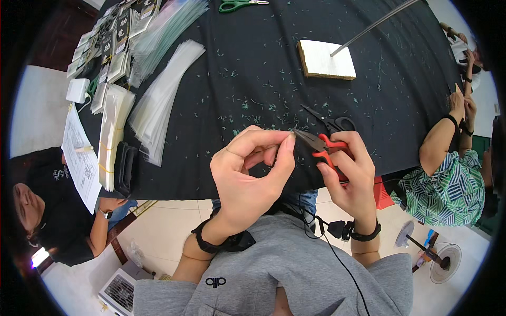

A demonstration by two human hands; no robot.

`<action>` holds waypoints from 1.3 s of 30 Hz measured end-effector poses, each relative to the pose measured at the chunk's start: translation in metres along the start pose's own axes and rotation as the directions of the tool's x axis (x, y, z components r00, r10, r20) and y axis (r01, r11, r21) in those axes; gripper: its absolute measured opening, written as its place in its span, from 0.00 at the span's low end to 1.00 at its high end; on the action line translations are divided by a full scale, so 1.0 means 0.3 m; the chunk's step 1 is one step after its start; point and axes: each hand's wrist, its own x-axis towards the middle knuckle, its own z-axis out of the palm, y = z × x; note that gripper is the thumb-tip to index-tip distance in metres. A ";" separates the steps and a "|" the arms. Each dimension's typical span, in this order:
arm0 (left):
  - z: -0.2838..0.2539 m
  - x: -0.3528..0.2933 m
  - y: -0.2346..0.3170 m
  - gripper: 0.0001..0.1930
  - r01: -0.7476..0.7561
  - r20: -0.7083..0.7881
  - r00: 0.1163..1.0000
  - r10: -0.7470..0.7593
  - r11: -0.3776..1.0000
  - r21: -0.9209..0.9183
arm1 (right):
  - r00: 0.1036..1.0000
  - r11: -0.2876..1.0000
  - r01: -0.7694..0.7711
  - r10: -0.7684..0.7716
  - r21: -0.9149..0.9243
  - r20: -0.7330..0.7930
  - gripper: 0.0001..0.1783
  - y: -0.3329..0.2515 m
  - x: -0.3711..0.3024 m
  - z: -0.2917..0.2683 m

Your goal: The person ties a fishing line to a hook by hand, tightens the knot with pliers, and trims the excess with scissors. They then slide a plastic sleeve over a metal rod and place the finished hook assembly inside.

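Observation:
My left hand [250, 171] is raised over the near edge of the black-covered table, thumb and forefinger pinched together. Whatever sits between those fingertips is too small to make out. In my right hand [350, 174] is a pair of red-handled needle-nose pliers [314, 142], its fingers wrapped round the grips. The pliers' tip points left and meets or nearly meets the pinched fingertips; contact cannot be told. Just beyond the pliers lie black-handled scissors [342, 124] on the cloth. Small green clippings [258, 113] are scattered around and past both hands.
A white block [337, 63] holds up a slanting thin rod [374, 26]. Green-handled scissors [235, 5] lie at the far edge. Clear plastic sleeves [163, 105], a banded stack [113, 131] and papers [81, 158] occupy the left. People sit on both sides. A cable hangs across my shirt.

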 end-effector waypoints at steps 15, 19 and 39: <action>-0.043 0.022 -0.001 0.06 0.238 0.036 0.971 -0.236 0.968 -0.077 | 0.873 0.806 -0.379 0.148 -0.455 -0.464 0.13 0.279 -0.090 -0.082; -0.040 0.015 -0.005 0.06 0.225 0.053 0.974 -0.221 0.972 -0.071 | 0.805 0.806 -0.489 0.269 -0.334 -0.529 0.21 0.319 -0.105 -0.068; -0.054 -0.001 -0.033 0.05 0.118 0.169 0.978 -0.120 0.993 0.023 | 0.973 0.834 -0.227 0.177 -0.502 -0.146 0.14 0.187 -0.046 0.029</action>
